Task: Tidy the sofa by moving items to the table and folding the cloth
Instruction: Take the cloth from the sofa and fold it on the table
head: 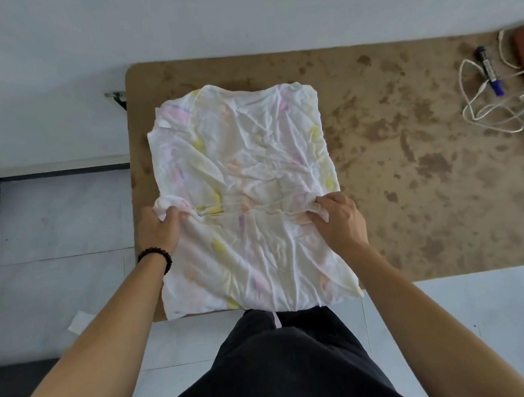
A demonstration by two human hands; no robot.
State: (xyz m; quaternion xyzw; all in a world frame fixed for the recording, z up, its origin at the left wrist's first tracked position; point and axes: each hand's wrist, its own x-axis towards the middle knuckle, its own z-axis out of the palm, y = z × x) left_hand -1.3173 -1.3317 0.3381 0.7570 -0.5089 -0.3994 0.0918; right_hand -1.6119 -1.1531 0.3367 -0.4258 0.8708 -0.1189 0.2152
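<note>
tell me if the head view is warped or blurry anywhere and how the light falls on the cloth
Head view: wide-angle bend bows the table edges; the marker and cable at the far right look soft; light on the cloth is soft and even, no glare.

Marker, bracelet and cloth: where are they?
marker (488, 70): head view, on its labelled barrel.
bead bracelet (162, 254): head view, on its dark beads.
cloth (239, 156): head view, on its crumpled middle.
</note>
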